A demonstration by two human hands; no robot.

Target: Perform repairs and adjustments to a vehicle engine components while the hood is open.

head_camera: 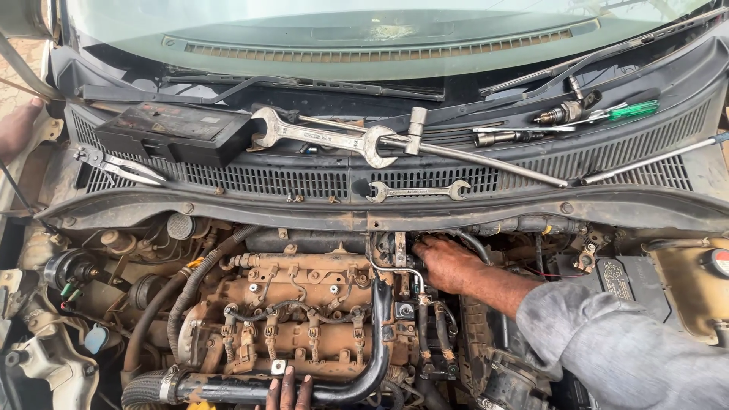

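We look down into an open car front in bright daylight. At the top we see the windshield (pixel 364 30) with its black wipers (pixel 304 85) lying flat. Below it runs a dark plastic grille panel (pixel 288 181). At the far left edge we see sandy ground (pixel 23 64).

The engine (pixel 292 319) sits in the open bay, rust-brown and caked with dust, a row of four injectors across its top. A black pipe (pixel 304 389) curves down its right side and along the front edge. The right hand (pixel 448 263) reaches in from the right, fingers pushed down among thin metal lines at the engine's rear right corner. Left-hand fingertips (pixel 288 391) rest on that black pipe at the bottom.
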